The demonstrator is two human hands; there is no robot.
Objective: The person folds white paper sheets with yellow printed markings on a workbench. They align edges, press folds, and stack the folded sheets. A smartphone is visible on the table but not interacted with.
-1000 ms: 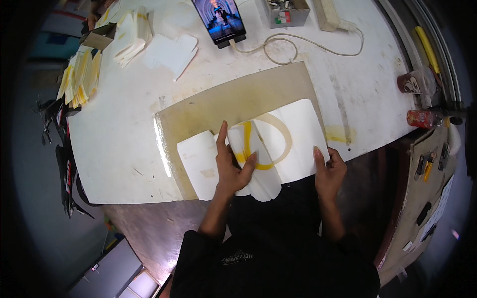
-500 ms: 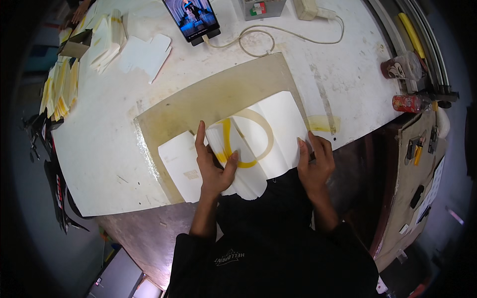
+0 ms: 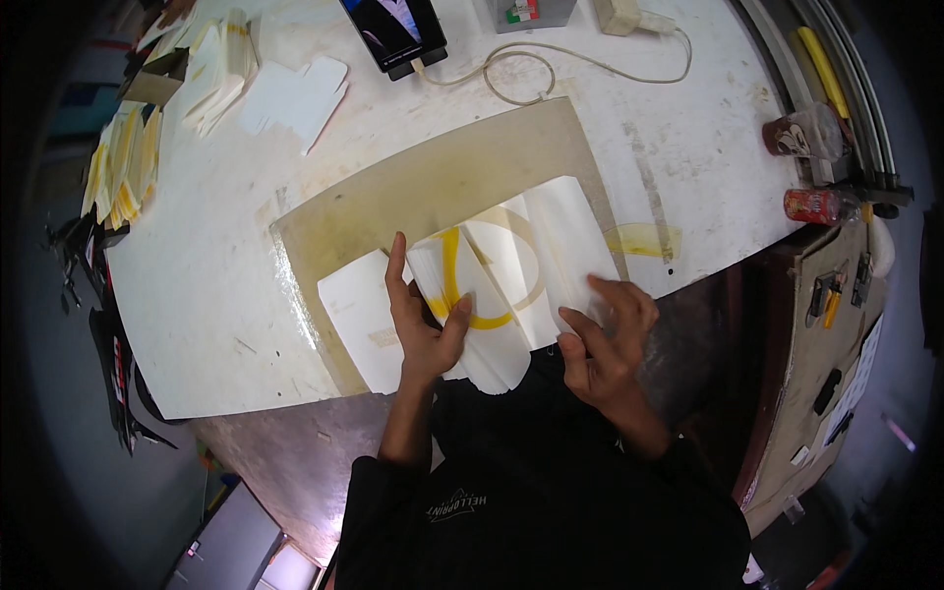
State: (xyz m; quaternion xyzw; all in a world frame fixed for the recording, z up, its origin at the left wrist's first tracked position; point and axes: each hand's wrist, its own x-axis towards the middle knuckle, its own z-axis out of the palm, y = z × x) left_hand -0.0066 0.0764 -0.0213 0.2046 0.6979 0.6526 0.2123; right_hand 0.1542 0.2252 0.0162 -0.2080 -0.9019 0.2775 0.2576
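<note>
A piece of folded white paper [image 3: 556, 246] printed with a yellow and beige ring lies partly opened across the worn mat [image 3: 393, 192], in front of me. My left hand [image 3: 425, 329] is closed on its left folded part, thumb pressing on top beside the yellow band, index finger stretched upward; its other fingers are hidden. My right hand [image 3: 612, 344] rests at the right panel's lower edge, fingers bent and apart, fingertips touching the paper and nothing gripped. Under my left hand, a white flap [image 3: 359, 320] with faint print sticks out to the left.
Flat white cut-outs [image 3: 295, 98] and stacked yellow-marked papers [image 3: 218, 74] lie at the far left. A phone [image 3: 398, 34] with a cable [image 3: 521, 57] stands at the back. A plastic cup [image 3: 801, 136] and a red-labelled bottle [image 3: 816, 206] stand at the right edge.
My right hand has let go of the paper's right edge and moved slightly left and down, onto the panel. My left hand keeps its hold. The picture on the phone has changed.
</note>
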